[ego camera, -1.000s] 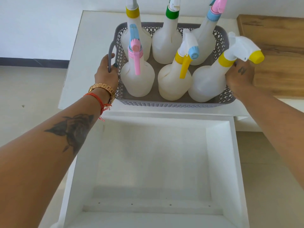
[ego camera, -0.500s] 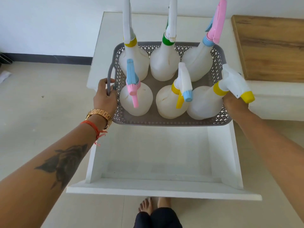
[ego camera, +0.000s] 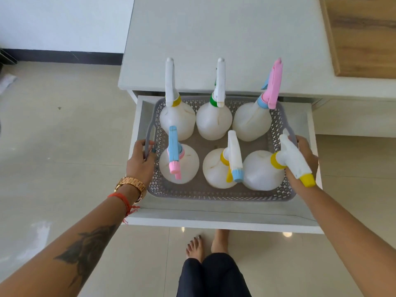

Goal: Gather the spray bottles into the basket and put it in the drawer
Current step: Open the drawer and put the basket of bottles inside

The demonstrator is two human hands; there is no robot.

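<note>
Grey lattice basket (ego camera: 216, 192) sits inside the open white drawer (ego camera: 222, 219), long axis left to right. Six spray bottles (ego camera: 214, 123) stand upright in two rows. Left hand (ego camera: 140, 162) and right hand (ego camera: 305, 163) grip its end handles.
</note>
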